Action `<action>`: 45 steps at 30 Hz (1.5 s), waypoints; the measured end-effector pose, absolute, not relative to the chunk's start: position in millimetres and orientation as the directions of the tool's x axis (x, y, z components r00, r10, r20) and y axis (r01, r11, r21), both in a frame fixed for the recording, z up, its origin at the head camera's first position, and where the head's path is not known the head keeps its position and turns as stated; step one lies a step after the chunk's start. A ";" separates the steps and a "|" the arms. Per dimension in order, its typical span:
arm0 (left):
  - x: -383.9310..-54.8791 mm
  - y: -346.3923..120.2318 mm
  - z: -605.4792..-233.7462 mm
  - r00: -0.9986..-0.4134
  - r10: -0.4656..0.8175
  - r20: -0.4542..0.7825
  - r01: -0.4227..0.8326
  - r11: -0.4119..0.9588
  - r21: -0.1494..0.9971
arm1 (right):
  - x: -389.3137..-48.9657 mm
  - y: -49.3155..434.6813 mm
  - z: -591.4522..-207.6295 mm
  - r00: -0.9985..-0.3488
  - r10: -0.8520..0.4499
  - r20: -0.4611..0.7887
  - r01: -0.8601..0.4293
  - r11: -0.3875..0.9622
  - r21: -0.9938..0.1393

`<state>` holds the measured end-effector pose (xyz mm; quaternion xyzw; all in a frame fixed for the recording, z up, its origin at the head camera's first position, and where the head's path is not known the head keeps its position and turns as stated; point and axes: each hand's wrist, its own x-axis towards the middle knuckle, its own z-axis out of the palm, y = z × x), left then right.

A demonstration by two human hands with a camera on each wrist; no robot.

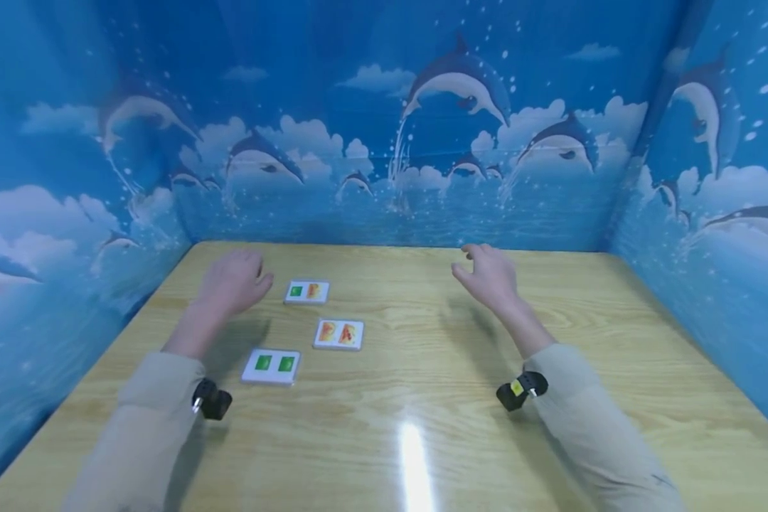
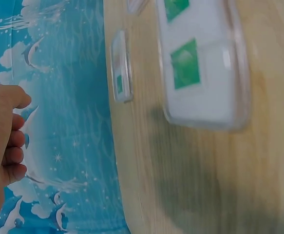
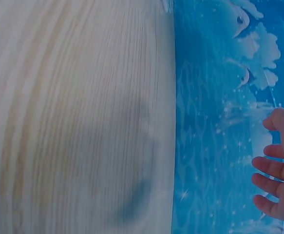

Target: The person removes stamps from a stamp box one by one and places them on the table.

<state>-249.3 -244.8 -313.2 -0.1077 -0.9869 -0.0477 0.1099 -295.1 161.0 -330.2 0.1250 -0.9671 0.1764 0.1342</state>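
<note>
Three flat white cards in clear cases lie on the wooden table, left of its middle. The farthest card carries one green and one orange picture. On the middle card both pictures are orange and red. The nearest card shows two green squares; it looms large in the left wrist view. My left hand hovers over the table just left of the farthest card, fingers loosely curled around nothing. Well to the right, my right hand hangs above the table with spread, slightly bent fingers and holds nothing.
Blue curtains printed with dolphins and clouds enclose the table at the back and both sides. Small black cameras are strapped at both wrists, over beige sleeves. A bright light reflection lies on the front of the tabletop.
</note>
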 end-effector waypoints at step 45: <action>-176.5 -289.2 -377.2 -0.905 0.423 0.039 0.423 0.906 0.005 | -223.0 -26.3 -358.0 -0.640 -0.763 0.090 -0.761 0.646 0.068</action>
